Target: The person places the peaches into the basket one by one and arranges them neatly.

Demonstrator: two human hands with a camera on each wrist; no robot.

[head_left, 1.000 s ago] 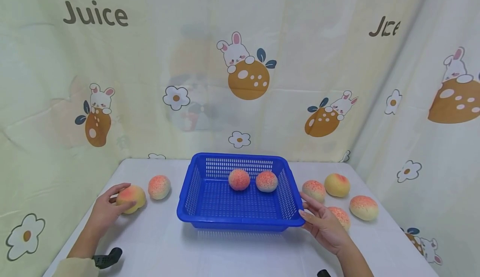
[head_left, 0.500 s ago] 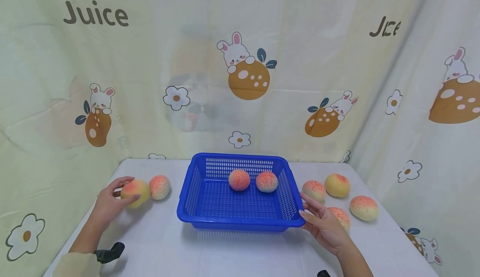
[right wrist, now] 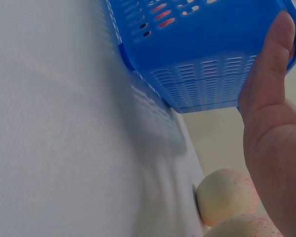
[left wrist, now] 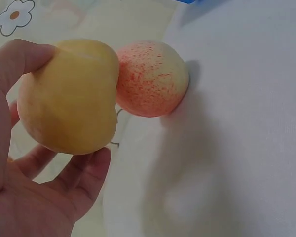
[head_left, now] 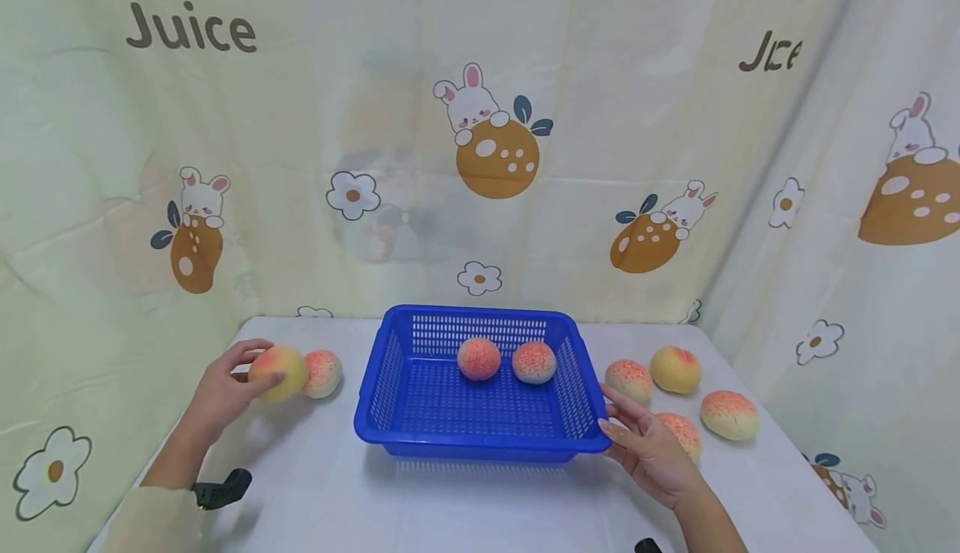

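My left hand grips a yellow peach with a pinkish blush, thumb on one side and fingers curled under the other. In the left wrist view it is held above the table, its shadow falling on the cloth. Just beyond it sits a red-speckled peach, partly covered by the held one. My right hand holds the right rim of a blue plastic basket, its thumb along the rim. Two red-speckled peaches, one left of the other, lie inside toward the back.
Right of the basket are a yellow peach and three red-speckled ones, the last partly behind my right hand. A white cloth covers the table. A printed curtain stands behind and at the sides.
My left hand has lifted the yellow peach and carried it right and away from me, toward the red-speckled peach. The right hand and basket have stayed put.
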